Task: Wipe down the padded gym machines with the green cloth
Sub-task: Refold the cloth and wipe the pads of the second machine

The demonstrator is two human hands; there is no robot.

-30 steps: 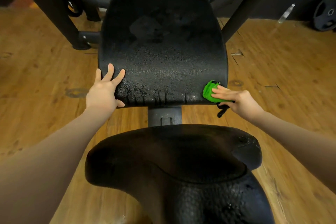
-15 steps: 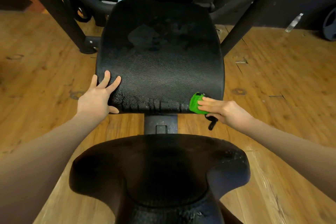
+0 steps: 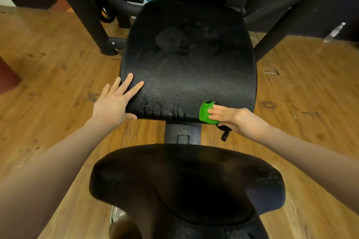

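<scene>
Green cloth (image 3: 205, 113) bunched under right hand (image 3: 233, 117) fingers (image 3: 215, 111) on pad (image 3: 186, 60).

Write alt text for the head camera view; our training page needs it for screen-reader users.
A person's right hand presses a bunched green cloth against the near edge of a black padded machine seat, while the left hand rests flat on its left corner. A second black pad sits nearer, over a wooden floor.
</scene>
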